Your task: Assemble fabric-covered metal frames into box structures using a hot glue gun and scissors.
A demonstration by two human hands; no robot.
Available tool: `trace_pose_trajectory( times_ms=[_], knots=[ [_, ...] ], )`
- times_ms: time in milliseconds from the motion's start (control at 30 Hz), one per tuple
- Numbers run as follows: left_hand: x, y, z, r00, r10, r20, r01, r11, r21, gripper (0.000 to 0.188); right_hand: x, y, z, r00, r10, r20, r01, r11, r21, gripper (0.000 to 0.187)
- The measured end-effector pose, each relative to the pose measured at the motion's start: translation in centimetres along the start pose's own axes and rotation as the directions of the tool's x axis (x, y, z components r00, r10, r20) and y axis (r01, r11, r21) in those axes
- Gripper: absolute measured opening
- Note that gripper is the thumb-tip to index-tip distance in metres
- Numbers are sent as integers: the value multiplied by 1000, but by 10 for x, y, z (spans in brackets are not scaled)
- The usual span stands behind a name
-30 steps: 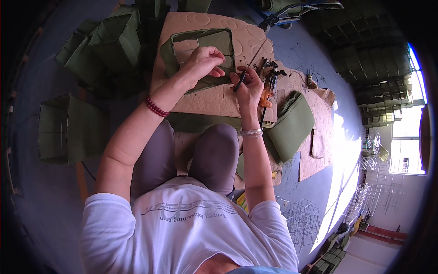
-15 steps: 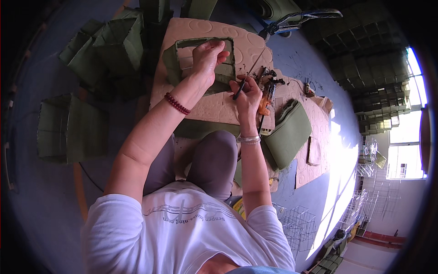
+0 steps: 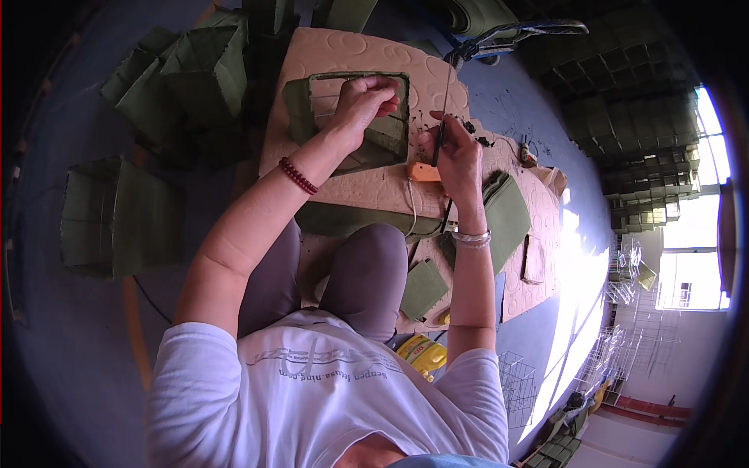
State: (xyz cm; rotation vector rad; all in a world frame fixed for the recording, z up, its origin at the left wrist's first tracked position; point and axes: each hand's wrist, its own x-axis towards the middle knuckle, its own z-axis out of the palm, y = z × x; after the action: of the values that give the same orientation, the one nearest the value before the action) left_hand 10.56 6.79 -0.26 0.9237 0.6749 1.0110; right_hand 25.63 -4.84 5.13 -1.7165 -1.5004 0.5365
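Observation:
A green fabric box with a wire frame (image 3: 407, 117) lies with its open side up on the tan board in front of me. My left hand (image 3: 365, 101) is over the opening, its fingers curled together; whatever they may hold is too small to make out. To the right of the box, my right hand (image 3: 456, 152) is closed around a slim tool with a black handle (image 3: 438, 142), held upright. A thin dark line runs up from it. Beside that hand an orange tool (image 3: 424, 171) with a pale cord lies on the board, partly hidden.
The tan board (image 3: 374, 51) carries folded green fabric (image 3: 505, 214) at right and dark scraps. Green boxes (image 3: 204, 70) stand on the floor at left, with another box (image 3: 117, 218) nearer. A yellow package (image 3: 424, 355) lies by my knee. Wire frames (image 3: 516, 386) stand at right.
My right hand has moved right, away from the box, and the tool in it has turned more upright. The orange tool lies further left. The box and my left hand have shifted slightly.

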Motion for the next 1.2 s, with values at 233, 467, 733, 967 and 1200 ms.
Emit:
trace_pose_trajectory(
  times_ms=[233, 467, 733, 967, 1200],
  knots=[
    [7, 6, -8, 997, -50, 60, 46, 996, 78, 17, 12, -7, -39, 906, -107, 409, 169, 978, -121, 50],
    [2, 15, -6, 982, -172, 76, 172, 985, 7, 17, 70, -73, -61, 789, 108, 605, 236, 856, -460, 37],
    [9, 7, -11, 986, -133, 97, 136, 991, -19, 16, 108, -137, -37, 638, 242, 731, 440, 665, -604, 51],
    [3, 10, -6, 985, -145, 97, 148, 989, -26, 13, 142, -151, -25, 617, 395, 680, 469, 510, -721, 65],
    [1, 11, -8, 985, -146, 93, 150, 988, -29, 14, 153, -152, -11, 599, 426, 678, 507, 453, -733, 58]
  ],
)
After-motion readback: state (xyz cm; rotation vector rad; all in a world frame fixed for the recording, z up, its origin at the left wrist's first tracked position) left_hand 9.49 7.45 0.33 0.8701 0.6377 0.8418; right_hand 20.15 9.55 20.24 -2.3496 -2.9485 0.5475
